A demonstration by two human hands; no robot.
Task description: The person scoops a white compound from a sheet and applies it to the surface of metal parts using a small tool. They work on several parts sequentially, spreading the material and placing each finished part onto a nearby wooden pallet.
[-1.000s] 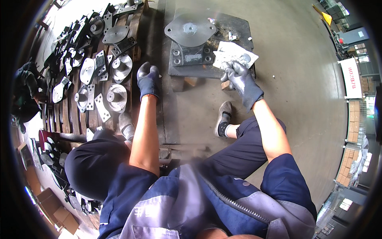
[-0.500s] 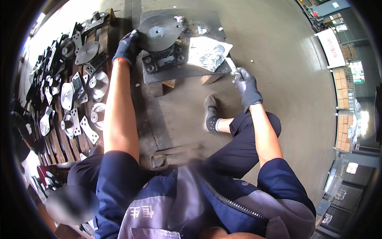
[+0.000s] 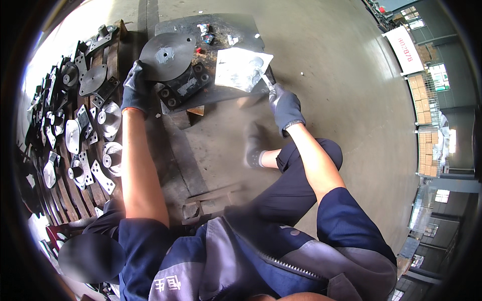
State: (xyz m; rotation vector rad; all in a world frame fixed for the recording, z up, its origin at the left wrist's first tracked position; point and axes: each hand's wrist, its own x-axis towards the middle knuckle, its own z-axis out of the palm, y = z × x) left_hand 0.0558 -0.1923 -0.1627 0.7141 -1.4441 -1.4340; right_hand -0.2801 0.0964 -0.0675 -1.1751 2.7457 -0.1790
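Observation:
My left hand (image 3: 134, 89), in a dark glove, has its fingers closed at the left rim of a round metal plate (image 3: 175, 52). A grey patch lies around the plate's centre hole. Joined to or beneath its near side is a black block with bolt holes (image 3: 185, 86). My gloved right hand (image 3: 285, 106) grips a small flat-bladed scraper (image 3: 267, 81); its handle is mostly hidden. The blade tip is at the right edge of a white sheet (image 3: 231, 70) smeared with grey paste. Plate and sheet rest on a low dark worktable (image 3: 226, 27).
On my left, a wooden pallet (image 3: 114, 52) carries several similar metal parts (image 3: 95, 79). Small scraps and a red cap (image 3: 199, 50) lie on the worktable. Wood blocks (image 3: 182, 119) sit under it. Shelves with boxes (image 3: 422, 100) stand far right.
The round plate and its block have turned slightly anticlockwise, with my left hand at the rim. The scraper has come closer in against the sheet's right edge. The whole view has shifted.

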